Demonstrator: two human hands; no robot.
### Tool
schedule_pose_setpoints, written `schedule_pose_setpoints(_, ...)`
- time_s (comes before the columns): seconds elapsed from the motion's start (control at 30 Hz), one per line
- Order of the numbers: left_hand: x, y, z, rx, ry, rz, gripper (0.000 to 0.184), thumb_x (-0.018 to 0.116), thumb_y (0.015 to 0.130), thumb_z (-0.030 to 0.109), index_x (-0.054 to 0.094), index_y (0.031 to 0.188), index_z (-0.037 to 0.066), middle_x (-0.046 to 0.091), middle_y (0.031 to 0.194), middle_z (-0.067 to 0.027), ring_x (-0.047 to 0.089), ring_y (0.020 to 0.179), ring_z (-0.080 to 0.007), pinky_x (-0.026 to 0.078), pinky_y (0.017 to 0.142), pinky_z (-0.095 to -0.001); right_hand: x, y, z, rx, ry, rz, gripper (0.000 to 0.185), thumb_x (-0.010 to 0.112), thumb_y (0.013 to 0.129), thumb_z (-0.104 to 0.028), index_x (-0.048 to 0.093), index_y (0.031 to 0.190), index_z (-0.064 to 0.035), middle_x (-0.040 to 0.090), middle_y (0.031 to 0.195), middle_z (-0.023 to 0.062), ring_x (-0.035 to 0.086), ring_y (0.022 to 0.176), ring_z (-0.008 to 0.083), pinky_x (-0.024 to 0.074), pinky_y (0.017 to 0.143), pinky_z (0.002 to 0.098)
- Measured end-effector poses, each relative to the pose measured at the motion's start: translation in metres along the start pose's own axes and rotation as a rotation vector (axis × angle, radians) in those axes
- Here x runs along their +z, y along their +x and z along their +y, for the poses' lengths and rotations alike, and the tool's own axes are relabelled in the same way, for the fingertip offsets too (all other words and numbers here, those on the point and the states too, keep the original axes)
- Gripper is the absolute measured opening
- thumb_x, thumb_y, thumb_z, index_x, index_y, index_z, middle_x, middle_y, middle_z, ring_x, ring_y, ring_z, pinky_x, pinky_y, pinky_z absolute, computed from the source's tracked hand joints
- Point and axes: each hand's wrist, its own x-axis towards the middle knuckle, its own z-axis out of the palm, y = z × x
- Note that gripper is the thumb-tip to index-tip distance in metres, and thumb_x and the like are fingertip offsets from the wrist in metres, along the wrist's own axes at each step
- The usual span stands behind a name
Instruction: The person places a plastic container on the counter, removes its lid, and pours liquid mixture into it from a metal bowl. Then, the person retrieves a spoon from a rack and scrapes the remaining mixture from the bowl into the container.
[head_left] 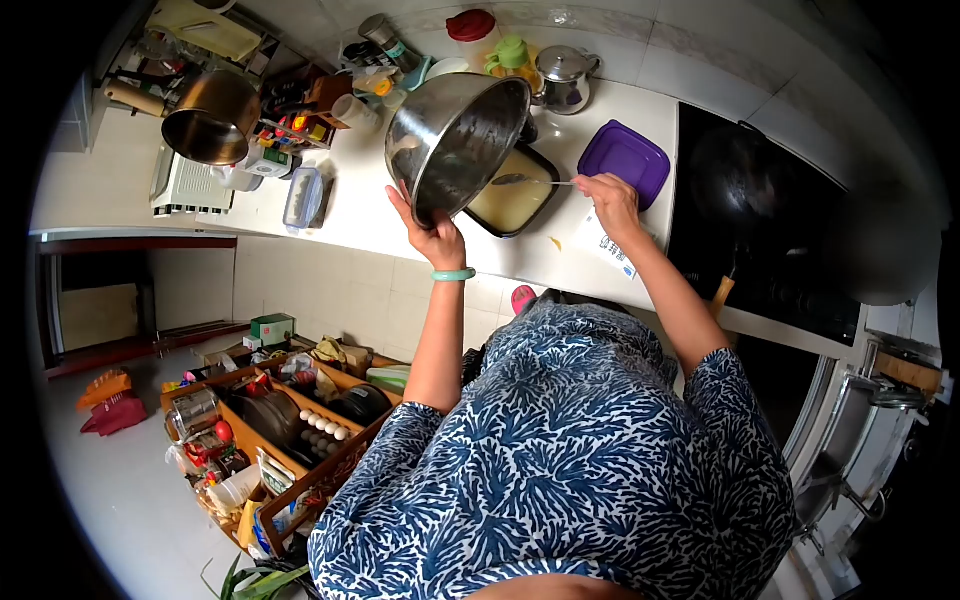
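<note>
My left hand [433,238] grips the lower rim of a big metal mixing bowl [455,140], which is tipped on its side with its mouth toward the right. Beside and partly under the bowl's mouth sits a dark-rimmed rectangular container [515,205] holding a pale yellow mass. Closed around the handle of a metal spoon [535,181], my right hand [608,203] is to the right of this container. The spoon's head reaches over the container near the bowl's rim; whether it touches the contents I cannot tell.
A purple lid [625,160] lies behind my right hand. To the right is a black stove with a wok [745,175]. A metal pot [568,78], jars and a brown saucepan [212,118] stand along the back and left. A crowded drawer [290,430] stands out at lower left.
</note>
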Motion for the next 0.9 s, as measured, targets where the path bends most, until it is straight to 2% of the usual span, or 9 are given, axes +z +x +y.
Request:
schedule_pose_setpoints(0.27, -0.004, 0.018, 0.014, 0.032, 0.066, 0.018, 0.071, 0.044, 0.084, -0.011, 0.016, 0.148, 0.003, 0.037, 0.144, -0.0227, 0.047, 0.123, -0.0235, 0.034, 0.100, -0.0267, -0.011, 0.009, -0.027, -0.032, -0.063, 0.108, 0.019, 0.059, 0.078, -0.001, 0.070, 0.093, -0.0069, 0.067, 0.075, 0.0062, 0.062, 0.068, 0.0218, 0.0490, 0.061, 0.0324)
schedule_pose_setpoints(0.37, -0.008, 0.029, 0.024, -0.031, -0.030, 0.092, 0.073, 0.042, 0.082, -0.012, 0.015, 0.149, 0.004, 0.041, 0.142, -0.0186, 0.049, 0.119, -0.0201, 0.035, 0.097, -0.0242, -0.021, 0.019, -0.045, -0.090, -0.138, 0.140, 0.016, 0.062, 0.077, -0.002, 0.070, 0.090, -0.0065, 0.065, 0.073, 0.0054, 0.059, 0.066, 0.0218, 0.0473, 0.059, 0.0325)
schedule_pose_setpoints(0.43, -0.019, 0.037, 0.025, -0.070, -0.034, 0.085, 0.077, 0.040, 0.079, -0.013, 0.015, 0.149, 0.005, 0.044, 0.138, -0.0133, 0.049, 0.116, -0.0178, 0.035, 0.096, -0.0230, -0.030, 0.027, -0.058, -0.137, -0.187, 0.164, 0.015, 0.064, 0.077, -0.002, 0.070, 0.090, -0.0063, 0.063, 0.072, 0.0050, 0.057, 0.064, 0.0218, 0.0459, 0.057, 0.0330)
schedule_pose_setpoints(0.47, -0.027, 0.039, 0.017, -0.153, -0.083, 0.057, 0.078, 0.038, 0.077, -0.014, 0.013, 0.149, 0.004, 0.042, 0.138, -0.0103, 0.046, 0.119, -0.0170, 0.034, 0.097, -0.0224, -0.035, 0.030, -0.062, -0.177, -0.237, 0.193, 0.014, 0.065, 0.077, -0.003, 0.070, 0.089, -0.0062, 0.062, 0.071, 0.0047, 0.055, 0.063, 0.0218, 0.0445, 0.056, 0.0334)
schedule_pose_setpoints(0.63, -0.043, 0.042, -0.003, -0.247, -0.198, 0.065, 0.077, 0.035, 0.077, -0.015, 0.012, 0.149, 0.002, 0.035, 0.143, -0.0104, 0.041, 0.123, -0.0152, 0.031, 0.099, -0.0221, -0.038, 0.033, -0.059, -0.245, -0.283, 0.236, 0.011, 0.067, 0.077, -0.006, 0.070, 0.088, -0.0063, 0.057, 0.067, 0.0043, 0.051, 0.060, 0.0214, 0.0424, 0.055, 0.0341)
schedule_pose_setpoints(0.7, -0.040, 0.038, -0.004, -0.277, -0.245, 0.076, 0.078, 0.036, 0.077, -0.015, 0.011, 0.149, 0.002, 0.035, 0.143, -0.0108, 0.042, 0.123, -0.0156, 0.032, 0.099, -0.0220, -0.028, 0.026, -0.045, -0.189, -0.322, 0.117, 0.012, 0.068, 0.077, -0.007, 0.070, 0.088, -0.0069, 0.056, 0.066, 0.0044, 0.051, 0.059, 0.0215, 0.0423, 0.055, 0.0341)
schedule_pose_setpoints(0.83, -0.037, 0.028, -0.007, -0.341, -0.284, 0.104, 0.076, 0.036, 0.076, -0.016, 0.016, 0.147, 0.002, 0.040, 0.138, -0.0110, 0.046, 0.118, -0.0163, 0.035, 0.096, -0.0214, -0.029, 0.020, -0.051, -0.140, -0.319, 0.115, 0.010, 0.067, 0.079, -0.009, 0.070, 0.089, -0.0068, 0.057, 0.066, 0.0051, 0.052, 0.060, 0.0221, 0.0426, 0.055, 0.0345)
schedule_pose_setpoints(0.9, -0.036, 0.024, -0.014, -0.474, -0.298, 0.101, 0.072, 0.038, 0.076, -0.015, 0.024, 0.144, 0.001, 0.046, 0.132, -0.0106, 0.050, 0.112, -0.0156, 0.037, 0.093, -0.0207, -0.035, 0.025, -0.057, -0.035, -0.223, 0.133, 0.011, 0.065, 0.082, -0.011, 0.069, 0.090, -0.0053, 0.062, 0.070, 0.0071, 0.055, 0.060, 0.0227, 0.0444, 0.056, 0.0340)
